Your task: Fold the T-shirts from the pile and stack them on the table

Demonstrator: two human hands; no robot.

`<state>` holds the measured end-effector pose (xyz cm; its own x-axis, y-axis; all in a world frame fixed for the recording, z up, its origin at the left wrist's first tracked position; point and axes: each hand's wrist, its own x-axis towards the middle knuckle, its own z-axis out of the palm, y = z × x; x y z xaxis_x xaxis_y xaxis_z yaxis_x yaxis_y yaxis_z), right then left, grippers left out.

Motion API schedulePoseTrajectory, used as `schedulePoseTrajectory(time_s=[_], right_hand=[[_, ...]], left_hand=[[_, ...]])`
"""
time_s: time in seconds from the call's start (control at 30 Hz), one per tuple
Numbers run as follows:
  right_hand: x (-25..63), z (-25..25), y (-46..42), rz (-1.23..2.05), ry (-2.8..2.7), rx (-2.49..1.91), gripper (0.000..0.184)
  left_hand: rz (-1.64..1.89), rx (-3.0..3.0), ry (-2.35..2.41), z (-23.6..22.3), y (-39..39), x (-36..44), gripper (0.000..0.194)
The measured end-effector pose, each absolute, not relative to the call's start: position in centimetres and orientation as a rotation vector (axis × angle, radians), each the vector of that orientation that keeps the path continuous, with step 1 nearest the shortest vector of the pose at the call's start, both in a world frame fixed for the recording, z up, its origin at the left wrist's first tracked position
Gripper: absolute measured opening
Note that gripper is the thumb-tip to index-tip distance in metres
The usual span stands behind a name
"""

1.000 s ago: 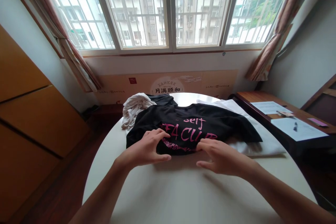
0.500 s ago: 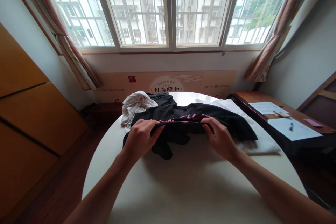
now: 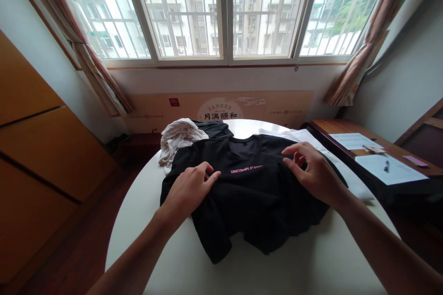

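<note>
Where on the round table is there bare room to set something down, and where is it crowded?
The widest bare patch of the round white table is on the near side, below the black T-shirt. A narrow strip shows at the far edge, beyond the collar. It's crowded at far left, where a crumpled white garment abuts the shirt, and at right, where a white sheet lies under the sleeve.

Pink capitals, "UNCOMPLICATED", across the chest of a black cotton T-shirt (image 3: 252, 203); arched "ZANKEE" above dark "月满颐和" on a long beige printed wall panel (image 3: 277, 109)
</note>
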<state>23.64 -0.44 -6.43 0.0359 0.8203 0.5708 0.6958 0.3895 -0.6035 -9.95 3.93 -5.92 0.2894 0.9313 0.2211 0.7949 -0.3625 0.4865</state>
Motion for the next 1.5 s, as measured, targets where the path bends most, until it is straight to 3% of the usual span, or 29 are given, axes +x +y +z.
schedulePoseTrajectory(time_s=[0.13, 0.2, 0.27, 0.37, 0.47, 0.57, 0.67, 0.77, 0.9, 0.97, 1.03, 1.1, 1.2, 1.27, 1.33, 1.43, 1.5], right_hand=[[23.5, -6.1, -2.1, 0.540, -2.074, -1.305, 0.034], [22.9, -6.1, -2.9, 0.749, -2.313, -1.340, 0.043], [22.4, -6.7, -3.2, 0.704, -2.455, -1.424, 0.051], [22.2, -7.7, -2.7, 0.590, -2.464, -1.434, 0.027], [23.1, -7.7, -1.7, 0.650, -2.260, -1.395, 0.022], [24.9, -6.3, -1.5, 0.825, -1.918, -1.341, 0.017], [27.6, -4.6, -2.6, 1.086, -1.634, -1.246, 0.031], [30.5, -3.6, -4.4, 1.215, -1.649, -1.278, 0.041], [32.0, -3.7, -5.5, 1.327, -2.034, -1.361, 0.052], [31.6, -4.1, -5.3, 1.485, -2.171, -1.375, 0.055], [31.5, -4.5, -4.4, 1.584, -2.152, -1.379, 0.055], [32.4, -5.1, -2.6, 1.484, -2.046, -1.391, 0.053], [35.4, -6.8, 2.1, 1.051, -1.829, -1.495, 0.051], [37.8, -8.6, 5.8, 0.675, -1.682, -1.658, 0.050], [39.6, -10.5, 9.3, 0.377, -1.650, -1.831, 0.050], [40.7, -12.8, 12.6, 0.242, -1.783, -2.015, 0.047], [40.7, -13.7, 13.5, 0.241, -1.851, -2.036, 0.038]], left_hand=[[0.703, 2.414, 1.514, -5.5, 3.5, -9.9, 0.022], [0.533, 2.423, 1.273, -4.6, 2.1, -9.6, 0.026], [0.267, 2.445, 1.089, -4.1, 0.8, -9.3, 0.039], [0.025, 2.550, 1.076, -4.7, 0.3, -9.2, 0.068], [0.030, 2.561, 1.132, -5.2, 1.1, -9.4, 0.043], [0.250, 2.446, 1.095, -4.4, 1.7, -9.9, 0.019], [0.503, 2.165, 0.973, -2.8, 1.4, -10.8, 0.006], [0.570, 1.852, 0.775, -1.4, 1.0, -12.1, 0.023], [0.127, 1.746, 0.538, -1.2, 1.2, -13.0, 0.054], [0.032, 1.799, 0.550, -1.9, 2.2, -12.9, 0.049], [0.202, 1.951, 0.745, -2.9, 4.2, -13.0, 0.039], [0.543, 2.140, 1.058, -4.0, 7.5, -13.6, 0.034], [0.887, 2.312, 1.440, -5.5, 13.8, -15.6, 0.035], [0.769, 2.343, 1.595, -6.3, 17.6, -16.9, 0.039], [0.492, 2.339, 1.688, -6.9, 20.3, -17.6, 0.032], [0.246, 2.380, 1.744, -7.4, 21.9, -18.0, 0.014], [0.333, 2.420, 1.776, -7.1, 21.8, -18.1, 0.016]])
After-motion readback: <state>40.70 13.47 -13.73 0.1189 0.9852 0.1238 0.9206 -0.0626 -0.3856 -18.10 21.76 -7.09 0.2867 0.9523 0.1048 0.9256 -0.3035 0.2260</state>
